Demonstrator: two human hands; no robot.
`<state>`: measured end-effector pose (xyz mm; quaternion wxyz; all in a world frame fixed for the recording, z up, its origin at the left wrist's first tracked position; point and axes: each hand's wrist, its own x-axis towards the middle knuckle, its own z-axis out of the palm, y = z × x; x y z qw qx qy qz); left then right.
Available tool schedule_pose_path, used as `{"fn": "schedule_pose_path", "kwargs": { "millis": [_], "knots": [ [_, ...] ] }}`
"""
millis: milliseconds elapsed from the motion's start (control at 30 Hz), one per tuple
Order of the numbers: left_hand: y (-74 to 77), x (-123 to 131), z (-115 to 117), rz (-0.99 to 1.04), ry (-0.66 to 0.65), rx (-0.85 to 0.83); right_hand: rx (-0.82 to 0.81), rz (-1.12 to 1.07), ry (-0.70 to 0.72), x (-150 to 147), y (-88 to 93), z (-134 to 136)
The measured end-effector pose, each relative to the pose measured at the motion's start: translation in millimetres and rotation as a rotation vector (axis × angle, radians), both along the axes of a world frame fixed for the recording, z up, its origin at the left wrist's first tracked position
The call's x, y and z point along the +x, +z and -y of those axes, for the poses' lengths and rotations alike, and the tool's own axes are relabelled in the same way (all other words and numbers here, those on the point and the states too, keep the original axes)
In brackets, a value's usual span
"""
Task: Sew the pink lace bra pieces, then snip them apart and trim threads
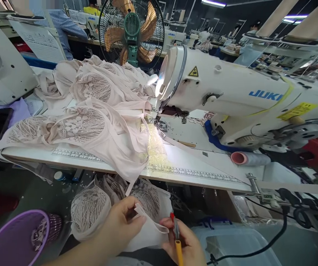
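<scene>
Over my lap, below the table edge, is a pale bra [91,208] with lace cups. My left hand [121,223] pinches the bra's upper edge between thumb and fingers. In my right hand [188,242] are thread snips [177,231] with an orange handle and a red part near the top. Fingers of that same hand also touch the bra's white edge. Another pale lace bra [85,123] lies on the sewing table [172,160], its strap end hanging over the front edge near my left hand. Its far end reaches the needle area of the sewing machine [216,79].
More pale bras [92,87] are heaped behind. A fan [131,24] stands beyond them. A thread cone [250,159] lies on the right of the table. Below are a purple basket [44,236] at left and a clear plastic bin [236,240] at right, crossed by a black cable [275,236].
</scene>
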<state>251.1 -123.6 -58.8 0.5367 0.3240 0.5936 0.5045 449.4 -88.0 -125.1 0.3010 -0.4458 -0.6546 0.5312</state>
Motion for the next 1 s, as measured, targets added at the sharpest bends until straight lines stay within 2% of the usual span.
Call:
{"fn": "schedule_pose_path", "kwargs": {
  "millis": [133,233,333,400,467,533,633,700,767,833,1000],
  "knots": [
    [1.5,-3.3,1.4,-0.106,0.001,0.062,-0.069,0.006,-0.055,-6.8,1.2,0.8],
    [15.7,-11.9,0.6,-0.239,-0.073,0.126,-0.043,-0.007,-0.002,-1.4,10.1,-1.8],
    [42.9,-21.6,-1.9,-0.381,-0.236,0.224,-0.007,-0.121,0.096,9.4,38.8,-5.9],
    [58.4,-24.4,-4.4,-0.374,-0.362,0.243,-0.033,-0.191,0.098,14.5,63.8,-8.4],
    [62.4,-21.2,-7.4,-0.289,-0.403,0.183,-0.062,-0.191,0.097,15.5,83.7,-11.9],
    [51.6,-12.6,-10.0,-0.176,-0.297,0.065,-0.085,-0.116,0.115,13.6,91.4,-18.0],
    [16.9,1.9,-11.6,-0.059,-0.083,-0.099,-0.12,-0.013,0.115,10.8,80.1,-30.3],
    [-5.3,7.7,-10.6,-0.047,-0.06,-0.133,-0.116,0.04,0.151,11.6,66.4,-38.2],
    [-17.9,10.3,-8.7,-0.063,-0.098,-0.129,-0.073,0.089,0.219,14.0,56.2,-45.1],
    [-18.9,11.9,-7.1,-0.083,-0.108,-0.109,-0.017,0.116,0.264,15.9,52.9,-51.1],
    [0.2,19.8,-4.6,-0.14,-0.032,-0.036,0.171,0.08,0.243,11.8,63.4,-56.7]
  ]
}}
